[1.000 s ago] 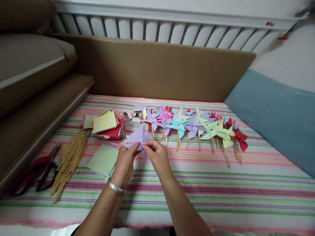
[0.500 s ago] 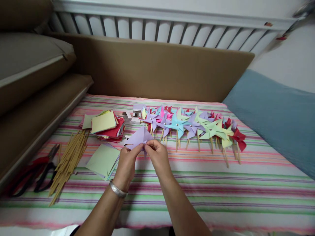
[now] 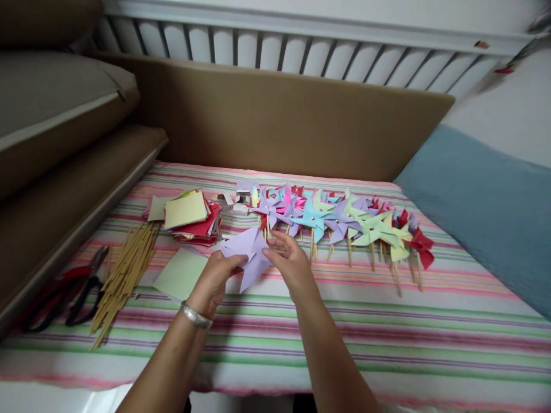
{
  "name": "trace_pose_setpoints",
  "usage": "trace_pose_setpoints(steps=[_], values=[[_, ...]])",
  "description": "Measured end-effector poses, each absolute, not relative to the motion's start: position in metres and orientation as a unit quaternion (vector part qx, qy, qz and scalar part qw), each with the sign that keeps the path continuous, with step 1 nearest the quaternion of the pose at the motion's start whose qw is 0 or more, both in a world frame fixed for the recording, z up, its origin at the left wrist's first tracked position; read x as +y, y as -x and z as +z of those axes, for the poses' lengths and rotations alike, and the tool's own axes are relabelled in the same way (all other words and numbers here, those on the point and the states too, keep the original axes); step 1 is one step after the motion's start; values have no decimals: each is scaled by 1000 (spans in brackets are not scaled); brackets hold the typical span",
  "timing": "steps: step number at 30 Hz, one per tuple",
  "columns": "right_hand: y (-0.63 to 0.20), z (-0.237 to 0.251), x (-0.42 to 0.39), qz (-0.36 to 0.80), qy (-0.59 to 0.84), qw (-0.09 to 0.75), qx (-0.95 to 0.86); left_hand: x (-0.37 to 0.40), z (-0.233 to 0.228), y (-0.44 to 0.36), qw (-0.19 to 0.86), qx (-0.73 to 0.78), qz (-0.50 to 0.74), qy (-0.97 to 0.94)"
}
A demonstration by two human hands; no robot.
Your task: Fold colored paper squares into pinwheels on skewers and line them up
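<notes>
A lilac paper pinwheel [image 3: 252,269] with folded blades is held up above the striped cloth. My left hand [image 3: 217,275], wearing a silver bangle [image 3: 196,314], grips its left side, thumb on top of the paper. My right hand [image 3: 290,261] holds its right edge near the thumb tip; the other fingers are curled and slightly apart, partly behind the paper. Just left of my left hand lie pale green paper squares [image 3: 178,275]. Finished pinwheels on sticks [image 3: 314,218] stand close beyond my right hand, in lilac, blue, green, pink and red.
Thin wooden sticks [image 3: 123,281] lie in a bundle at the left, beside scissors [image 3: 81,292]. Stacked coloured paper [image 3: 187,212] and small open boxes [image 3: 242,198] lie farther back. Brown cushions [image 3: 77,166], a brown panel [image 3: 275,120] and a blue pad [image 3: 482,206] border the cloth [image 3: 387,344].
The lilac paper has turned so its blades now show spread out. My hands have moved apart from their close pinch at its centre; the right has shifted rightward and its fingers have loosened.
</notes>
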State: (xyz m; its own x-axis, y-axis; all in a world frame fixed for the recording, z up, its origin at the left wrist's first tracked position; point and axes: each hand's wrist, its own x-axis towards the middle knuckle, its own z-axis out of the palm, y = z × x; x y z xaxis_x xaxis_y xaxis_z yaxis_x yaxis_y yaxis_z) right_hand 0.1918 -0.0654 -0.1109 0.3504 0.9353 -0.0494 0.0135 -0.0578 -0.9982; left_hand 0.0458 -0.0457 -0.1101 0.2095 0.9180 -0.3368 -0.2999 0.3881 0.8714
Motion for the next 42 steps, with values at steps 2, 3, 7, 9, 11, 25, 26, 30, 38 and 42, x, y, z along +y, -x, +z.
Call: trace_pose_setpoints(steps=[2,3,7,9,11,25,26,30,38,42], values=[[-195,-111,-66,513,545,547,-374,-46,-109,-44,707,459,406,-354],[-195,-112,-67,552,522,537,-367,-47,-109,-44,708,461,396,-360],[-190,-112,-69,586,495,517,-380,-48,-110,-45,704,470,372,-380],[-189,-111,-70,575,498,517,-392,-47,-111,-46,699,477,368,-385],[-188,-112,-69,566,503,519,-395,-47,-112,-46,695,483,367,-385],[-171,-121,-66,557,499,568,-342,-38,-120,-42,688,475,442,-325],[-171,-121,-66,550,509,560,-354,-35,-119,-39,685,478,444,-322],[-177,-120,-70,425,557,547,-458,-29,-111,-25,675,493,455,-309],[-192,-109,-78,210,501,424,-725,-25,-107,-9,711,453,447,-298],[-190,-112,-77,203,493,414,-738,-25,-108,-9,714,451,439,-307]])
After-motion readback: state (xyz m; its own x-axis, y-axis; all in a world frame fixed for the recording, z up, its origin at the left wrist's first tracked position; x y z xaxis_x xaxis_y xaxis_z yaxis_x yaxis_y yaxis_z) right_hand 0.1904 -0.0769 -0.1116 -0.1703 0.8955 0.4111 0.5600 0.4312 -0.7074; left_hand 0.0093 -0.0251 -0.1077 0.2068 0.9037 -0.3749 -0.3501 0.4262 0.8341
